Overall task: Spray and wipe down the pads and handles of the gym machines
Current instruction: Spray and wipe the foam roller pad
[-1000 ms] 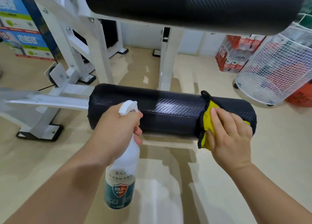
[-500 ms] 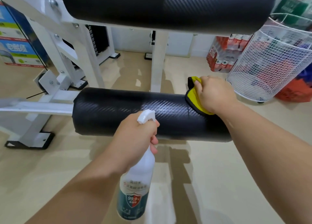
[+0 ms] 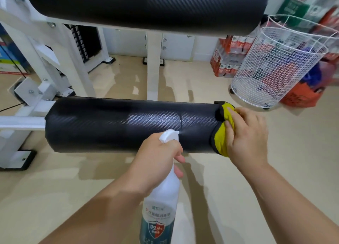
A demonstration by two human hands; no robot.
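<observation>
Near: left hand grips the spray bottle by the neck, fingers curled round the trigger, nozzle aimed at the front of the lower roller pad. Faint pale streak off the nozzle, possibly mist, too blurred to call.

Change: right hand has come off the top of the roller and down onto its right end cap. Fingers flat and spread, pressing the yellow cloth against the end (not bunching it).

Means: the right end is getting its wipe. Most of the roller's length left of the cloth looks undone, as does the upper pad.

Far: white frame, wire basket on the floor to the right.
</observation>
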